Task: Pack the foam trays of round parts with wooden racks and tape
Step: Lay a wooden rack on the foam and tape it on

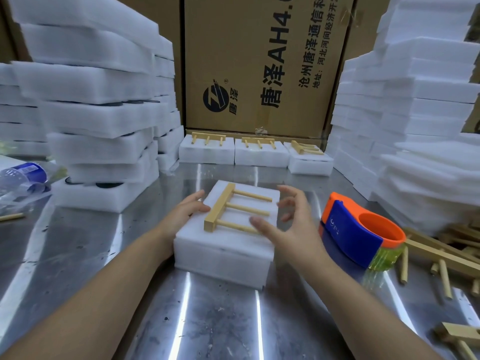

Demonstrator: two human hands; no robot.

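Observation:
A white foam tray pack (223, 245) lies in the middle of the steel table, two layers thick. On its top rests a wooden rack (235, 210), a bar with three dowels pointing right. My left hand (185, 213) rests against the pack's left edge, fingers straight, touching the foam beside the rack's bar. My right hand (291, 222) hovers over the pack's right side with fingers spread and loosely bent; the thumb lies near the nearest dowel's tip. An orange and blue tape dispenser (361, 231) stands just right of my right hand, with a strip of clear tape hanging from it.
Three foam packs with racks (257, 152) line the back against a cardboard box (259, 63). Tall foam stacks rise at left (98, 120) and right (415, 120). Loose wooden racks and dowels (441, 258) lie at right. A plastic bottle (20, 178) lies at far left.

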